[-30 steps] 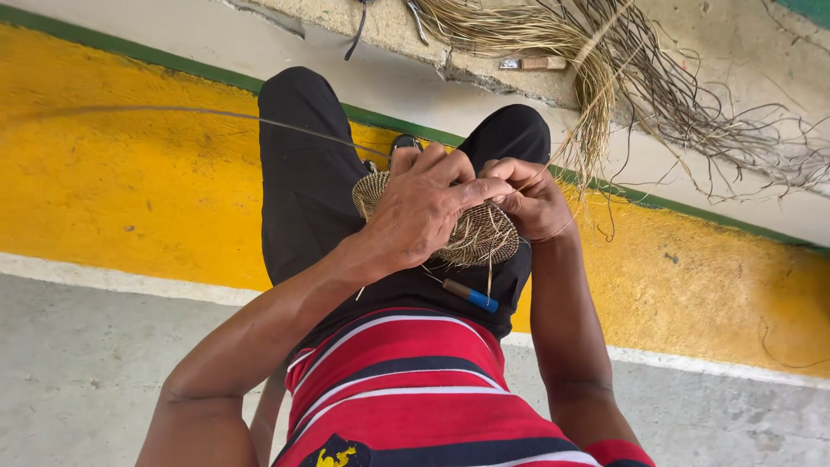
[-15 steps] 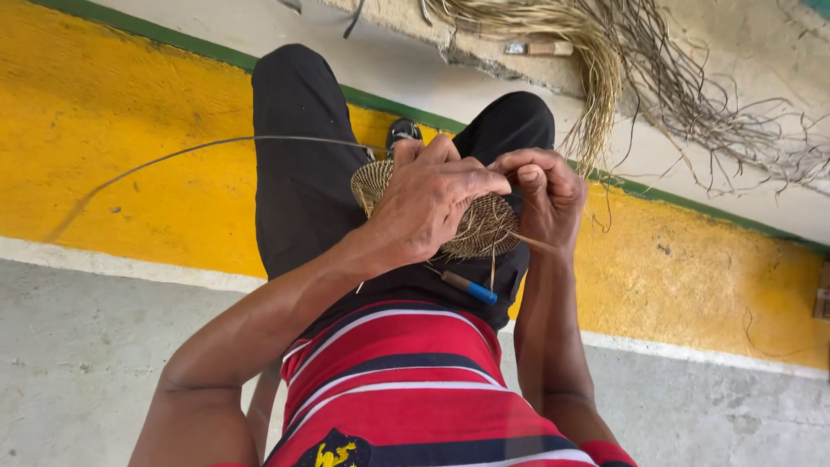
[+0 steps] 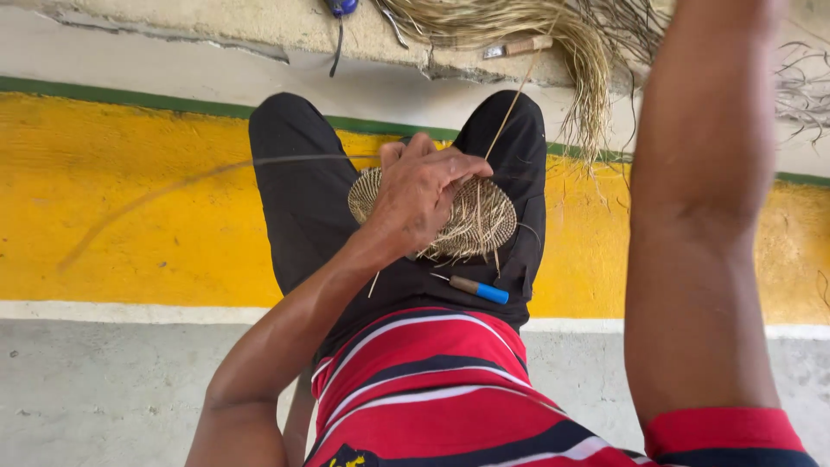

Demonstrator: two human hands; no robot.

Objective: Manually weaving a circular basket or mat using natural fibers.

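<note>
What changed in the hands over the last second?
The right arm has lifted off the woven disc and swung up toward the camera, hand out of frame, apparently pulling a strand up taut. The left hand keeps its grip on the disc in the lap. The blue-handled tool has not moved.

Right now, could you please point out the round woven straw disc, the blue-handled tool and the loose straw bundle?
round woven straw disc (image 3: pixel 484 220), head view, right half of weave.
blue-handled tool (image 3: pixel 491 294), head view, blue handle.
loose straw bundle (image 3: pixel 579 52), head view, bend of strands.
</note>
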